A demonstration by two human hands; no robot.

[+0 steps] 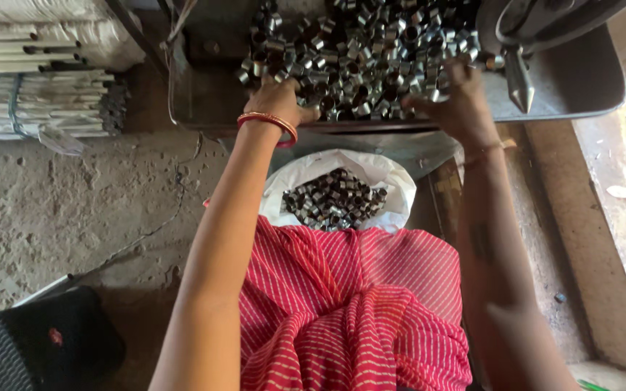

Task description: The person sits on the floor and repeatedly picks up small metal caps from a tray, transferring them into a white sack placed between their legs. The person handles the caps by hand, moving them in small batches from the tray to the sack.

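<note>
A heap of short shiny metal tube rings [360, 51] fills a grey metal tray [581, 87] at the top. My left hand [278, 100], with red bangles at the wrist, lies on the heap's left front edge, fingers curled over some rings. My right hand [454, 98] rests on the heap's right front edge, fingers spread into the rings. Below the tray, between my arms, an open white sack [389, 177] holds more of the same rings [335, 199]. Whether either hand encloses rings is hidden.
A pointed metal machine tip [519, 83] hangs over the tray right of my right hand. Bundled white tubes [38, 72] lie at the upper left. A black object [45, 340] sits on the rough concrete floor at lower left. Red striped cloth [356, 311] covers my lap.
</note>
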